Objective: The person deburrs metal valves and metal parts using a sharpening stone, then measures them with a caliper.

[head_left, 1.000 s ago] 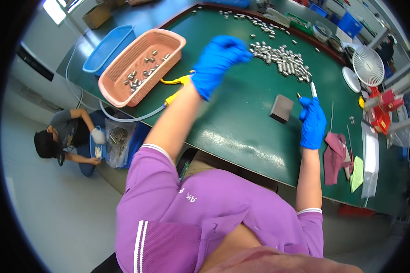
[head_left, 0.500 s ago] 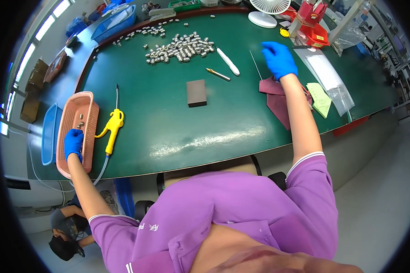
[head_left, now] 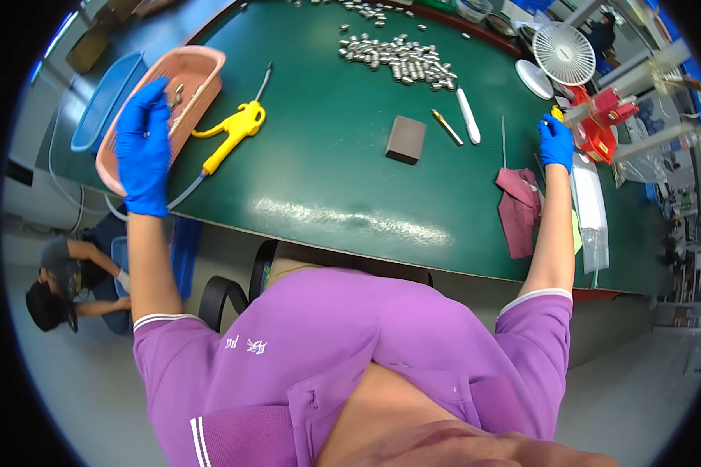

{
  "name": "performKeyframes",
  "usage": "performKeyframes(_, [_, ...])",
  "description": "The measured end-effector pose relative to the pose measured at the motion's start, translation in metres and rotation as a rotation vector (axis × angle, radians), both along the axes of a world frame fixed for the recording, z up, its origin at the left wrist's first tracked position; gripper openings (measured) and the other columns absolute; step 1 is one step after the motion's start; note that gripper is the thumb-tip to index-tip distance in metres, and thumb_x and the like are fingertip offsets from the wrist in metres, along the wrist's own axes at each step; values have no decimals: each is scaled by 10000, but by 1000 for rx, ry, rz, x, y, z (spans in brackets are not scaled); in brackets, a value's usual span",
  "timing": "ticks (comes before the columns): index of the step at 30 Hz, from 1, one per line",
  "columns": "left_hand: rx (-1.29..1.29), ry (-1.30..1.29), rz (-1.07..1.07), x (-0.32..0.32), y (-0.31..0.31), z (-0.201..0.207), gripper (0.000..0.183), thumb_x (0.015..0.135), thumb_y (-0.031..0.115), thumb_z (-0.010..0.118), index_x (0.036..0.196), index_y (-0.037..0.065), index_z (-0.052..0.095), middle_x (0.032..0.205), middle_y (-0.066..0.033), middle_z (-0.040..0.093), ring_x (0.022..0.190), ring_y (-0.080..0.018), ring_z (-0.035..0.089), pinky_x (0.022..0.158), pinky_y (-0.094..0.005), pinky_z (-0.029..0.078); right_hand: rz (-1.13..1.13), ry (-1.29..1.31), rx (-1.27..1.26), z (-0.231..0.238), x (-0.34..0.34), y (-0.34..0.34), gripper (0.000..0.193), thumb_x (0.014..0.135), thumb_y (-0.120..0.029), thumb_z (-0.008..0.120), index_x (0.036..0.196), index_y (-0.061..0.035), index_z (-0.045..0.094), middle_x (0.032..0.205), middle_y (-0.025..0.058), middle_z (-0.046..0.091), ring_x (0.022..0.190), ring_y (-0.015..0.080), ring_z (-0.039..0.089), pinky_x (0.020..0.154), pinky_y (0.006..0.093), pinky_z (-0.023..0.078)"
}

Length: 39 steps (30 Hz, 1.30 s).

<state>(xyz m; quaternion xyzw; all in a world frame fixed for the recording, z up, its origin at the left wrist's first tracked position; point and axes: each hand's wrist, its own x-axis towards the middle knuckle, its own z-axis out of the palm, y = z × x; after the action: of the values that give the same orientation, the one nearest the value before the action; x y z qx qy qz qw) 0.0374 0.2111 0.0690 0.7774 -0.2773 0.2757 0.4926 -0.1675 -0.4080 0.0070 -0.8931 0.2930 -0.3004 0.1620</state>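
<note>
My left hand (head_left: 143,154), in a blue glove, is raised over the pink basket (head_left: 202,56). Its fingers are curled, and a small pale glint shows among them, too small to name. A few small metal pieces (head_left: 177,95) lie in the basket. At the right, my gloved right hand (head_left: 556,145) is closed just in front of a round yellow thing (head_left: 558,114); what its fingers hold, if anything, is hidden. Below that hand, beside the forearm, lies a maroon cloth (head_left: 519,210) with a thin rod (head_left: 504,140) extending from it.
Many metal cylinders (head_left: 401,58) lie at the back of the green table (head_left: 319,156). Nearer are a brown block (head_left: 406,139), a gold-tipped tool (head_left: 447,127) and a white pen-like tool (head_left: 468,117). A yellow air gun (head_left: 237,132) lies beside the basket. A white fan (head_left: 562,54) stands back right.
The whole view has shifted and turned. My left hand has lifted from inside the pink basket. My right hand has moved beside the round yellow thing, its fingers now closed.
</note>
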Motion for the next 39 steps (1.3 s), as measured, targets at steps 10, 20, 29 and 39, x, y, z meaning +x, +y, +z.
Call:
performKeyframes(10, [211, 28, -189, -92, -77, -86, 195, 808, 157, 579, 971, 50, 573, 932, -160, 562, 858, -335, 548, 749, -367, 462, 1126, 145, -200, 21, 49, 326, 209, 769, -140, 631, 959, -62, 594, 799, 132, 567, 787, 307, 548, 675, 362, 451])
performKeyframes(20, [222, 4, -174, -94, -72, -97, 167, 807, 143, 556, 942, 46, 574, 920, -154, 567, 850, -325, 560, 738, -370, 470, 1122, 118, -102, 3, 52, 358, 209, 801, -193, 592, 978, -85, 614, 765, 126, 514, 734, 290, 510, 634, 363, 427])
performKeyframes(29, [221, 89, -234, -94, -68, -92, 148, 816, 159, 529, 897, 42, 569, 889, -140, 558, 821, -309, 555, 717, -381, 463, 1002, 184, -128, 9, 54, 376, 181, 787, -148, 597, 941, -54, 616, 752, 141, 520, 710, 301, 514, 620, 373, 420])
performKeyframes(39, [104, 201, -370, -87, -62, -94, 112, 796, 141, 543, 849, 42, 548, 783, -135, 529, 722, -306, 548, 633, -383, 450, 1033, 287, -81, 0, 61, 367, 227, 740, -66, 621, 966, -54, 601, 735, 112, 508, 676, 264, 490, 616, 350, 399])
